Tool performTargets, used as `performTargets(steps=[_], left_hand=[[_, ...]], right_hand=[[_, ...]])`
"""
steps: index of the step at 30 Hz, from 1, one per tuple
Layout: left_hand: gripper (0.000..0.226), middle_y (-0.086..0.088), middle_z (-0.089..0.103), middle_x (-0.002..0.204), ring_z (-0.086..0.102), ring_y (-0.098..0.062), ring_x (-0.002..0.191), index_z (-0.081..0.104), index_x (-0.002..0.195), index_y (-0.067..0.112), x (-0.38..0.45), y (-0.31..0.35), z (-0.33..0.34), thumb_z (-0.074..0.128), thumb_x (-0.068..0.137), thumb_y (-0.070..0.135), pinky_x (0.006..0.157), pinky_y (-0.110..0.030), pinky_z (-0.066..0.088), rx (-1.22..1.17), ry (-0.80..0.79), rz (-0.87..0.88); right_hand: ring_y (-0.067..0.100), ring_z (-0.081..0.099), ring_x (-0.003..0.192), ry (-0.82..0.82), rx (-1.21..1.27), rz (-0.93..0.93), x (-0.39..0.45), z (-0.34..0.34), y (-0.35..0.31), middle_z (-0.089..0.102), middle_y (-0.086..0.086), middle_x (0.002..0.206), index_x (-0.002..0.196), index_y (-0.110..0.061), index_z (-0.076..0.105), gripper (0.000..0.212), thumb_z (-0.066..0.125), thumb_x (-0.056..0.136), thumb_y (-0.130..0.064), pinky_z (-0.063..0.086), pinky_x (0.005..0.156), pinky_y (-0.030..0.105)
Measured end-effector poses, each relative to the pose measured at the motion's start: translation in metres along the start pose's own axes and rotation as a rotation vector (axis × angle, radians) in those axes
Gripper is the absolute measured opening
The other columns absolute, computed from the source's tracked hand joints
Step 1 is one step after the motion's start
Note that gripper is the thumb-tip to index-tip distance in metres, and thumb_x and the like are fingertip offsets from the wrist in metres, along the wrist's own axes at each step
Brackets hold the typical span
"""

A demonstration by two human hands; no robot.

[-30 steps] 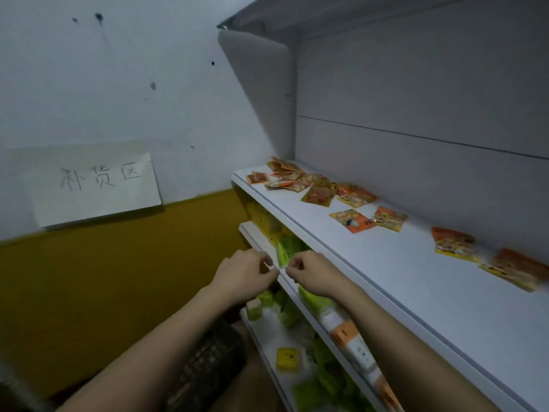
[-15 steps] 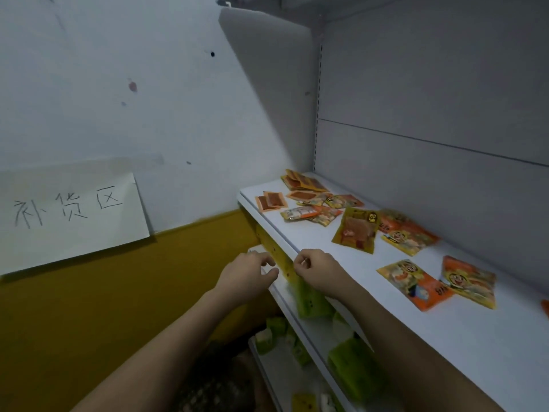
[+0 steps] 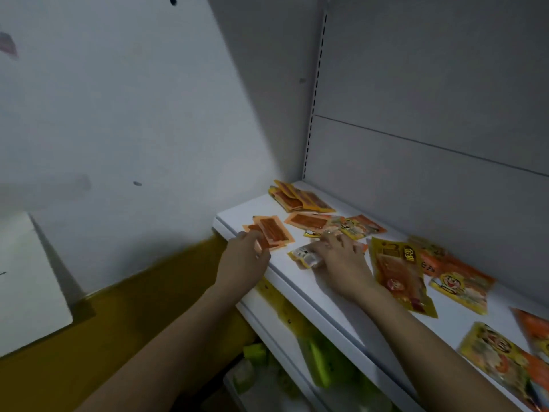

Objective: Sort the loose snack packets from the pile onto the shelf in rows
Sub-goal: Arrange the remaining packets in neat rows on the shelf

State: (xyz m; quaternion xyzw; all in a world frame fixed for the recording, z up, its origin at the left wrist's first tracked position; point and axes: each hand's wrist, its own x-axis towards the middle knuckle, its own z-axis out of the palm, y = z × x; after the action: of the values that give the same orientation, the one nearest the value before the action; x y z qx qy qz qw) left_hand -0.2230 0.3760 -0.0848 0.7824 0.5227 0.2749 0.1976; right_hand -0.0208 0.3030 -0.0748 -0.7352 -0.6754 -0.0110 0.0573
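So half a second ago both hands were hanging out at the front lip of the shelf (image 3: 300,295) holding nothing, and now they're up on it and into the snack packets. Nearest, the right hand (image 3: 341,263) lies fingers-down over a pale packet (image 3: 306,256), pressing or gathering it; whether it's actually pinching it can't be told. Just left, the left hand (image 3: 242,258) pinches the edge of a small orange packet (image 3: 274,231) near the front corner. Further back there's a loose clump (image 3: 335,226), and a tidier stack (image 3: 300,199) in the far corner. Looks like the sorting is only just starting, with most packets still scattered along the shelf to the right.
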Motion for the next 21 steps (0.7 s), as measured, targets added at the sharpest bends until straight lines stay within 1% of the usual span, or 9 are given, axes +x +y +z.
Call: performTargets(steps=[4, 6, 8, 10, 12, 14, 15, 18, 21], left_hand=[[0.045, -0.014, 0.051, 0.140, 0.043, -0.034, 0.129, 0.053, 0.137, 0.012, 0.053, -0.024, 0.002, 0.052, 0.100, 0.038, 0.107, -0.042, 0.035, 0.138, -0.122, 0.005], [0.052, -0.016, 0.053, 0.135, 0.043, -0.034, 0.127, 0.053, 0.137, 0.010, 0.070, -0.031, 0.010, 0.053, 0.099, 0.046, 0.107, -0.041, 0.035, 0.100, -0.149, 0.006], [0.054, -0.014, 0.053, 0.134, 0.041, -0.033, 0.127, 0.053, 0.137, 0.012, 0.083, -0.035, 0.020, 0.052, 0.098, 0.050, 0.107, -0.040, 0.034, 0.097, -0.168, 0.032], [0.055, -0.010, 0.050, 0.138, 0.036, -0.031, 0.130, 0.051, 0.140, 0.016, 0.096, -0.037, 0.031, 0.051, 0.098, 0.051, 0.109, -0.039, 0.031, 0.132, -0.186, 0.073], [0.057, -0.007, 0.049, 0.140, 0.034, -0.029, 0.130, 0.048, 0.144, 0.019, 0.108, -0.038, 0.041, 0.051, 0.097, 0.052, 0.110, -0.037, 0.030, 0.144, -0.166, 0.103], [0.059, -0.005, 0.049, 0.140, 0.034, -0.028, 0.129, 0.046, 0.145, 0.021, 0.119, -0.038, 0.049, 0.051, 0.096, 0.054, 0.110, -0.036, 0.029, 0.144, -0.150, 0.135], [0.059, -0.004, 0.050, 0.139, 0.034, -0.028, 0.128, 0.047, 0.145, 0.022, 0.124, -0.037, 0.051, 0.052, 0.096, 0.055, 0.109, -0.035, 0.029, 0.142, -0.158, 0.153], [0.052, 0.000, 0.057, 0.133, 0.040, -0.026, 0.123, 0.056, 0.138, 0.024, 0.136, -0.035, 0.057, 0.055, 0.095, 0.053, 0.100, -0.034, 0.035, 0.108, -0.170, 0.213], [0.035, 0.000, 0.063, 0.124, 0.052, -0.022, 0.116, 0.065, 0.126, 0.022, 0.151, -0.027, 0.056, 0.059, 0.097, 0.041, 0.094, -0.033, 0.040, -0.071, -0.085, 0.183]], right_hand=[[0.032, 0.020, 0.144, -0.318, -0.133, 0.084, 0.024, -0.028, 0.001, 0.028, -0.005, 0.156, 0.146, -0.049, 0.034, 0.055, 0.050, 0.100, -0.025, 0.020, 0.110, 0.062], [0.032, 0.024, 0.143, -0.377, -0.150, 0.122, 0.033, -0.037, 0.000, 0.033, -0.005, 0.153, 0.143, -0.051, 0.038, 0.056, 0.053, 0.098, -0.023, 0.022, 0.111, 0.061], [0.029, 0.035, 0.137, -0.293, -0.069, 0.156, 0.045, -0.039, -0.002, 0.043, -0.001, 0.147, 0.141, -0.044, 0.047, 0.052, 0.053, 0.096, -0.018, 0.034, 0.107, 0.051], [0.025, 0.051, 0.124, -0.133, 0.103, 0.200, 0.060, -0.035, -0.005, 0.056, 0.002, 0.137, 0.133, -0.033, 0.059, 0.044, 0.051, 0.095, -0.014, 0.047, 0.094, 0.039], [0.023, 0.062, 0.104, -0.023, 0.251, 0.264, 0.076, -0.029, -0.008, 0.066, 0.002, 0.121, 0.123, -0.024, 0.066, 0.033, 0.049, 0.096, -0.014, 0.050, 0.080, 0.035], [0.019, 0.064, 0.083, 0.051, 0.351, 0.315, 0.093, -0.021, -0.005, 0.068, -0.001, 0.100, 0.116, -0.022, 0.067, 0.028, 0.048, 0.097, -0.014, 0.051, 0.070, 0.035], [0.018, 0.063, 0.075, 0.081, 0.388, 0.335, 0.101, -0.017, -0.001, 0.068, -0.001, 0.095, 0.113, -0.022, 0.067, 0.027, 0.048, 0.096, -0.014, 0.051, 0.067, 0.036], [0.019, 0.061, 0.073, 0.182, 0.469, 0.369, 0.123, -0.012, 0.011, 0.069, 0.002, 0.100, 0.109, -0.021, 0.068, 0.025, 0.050, 0.095, -0.011, 0.049, 0.063, 0.033], [0.021, 0.061, 0.085, 0.261, 0.503, 0.388, 0.143, -0.004, 0.024, 0.069, 0.004, 0.103, 0.104, -0.018, 0.067, 0.018, 0.052, 0.095, -0.013, 0.042, 0.064, 0.030]])
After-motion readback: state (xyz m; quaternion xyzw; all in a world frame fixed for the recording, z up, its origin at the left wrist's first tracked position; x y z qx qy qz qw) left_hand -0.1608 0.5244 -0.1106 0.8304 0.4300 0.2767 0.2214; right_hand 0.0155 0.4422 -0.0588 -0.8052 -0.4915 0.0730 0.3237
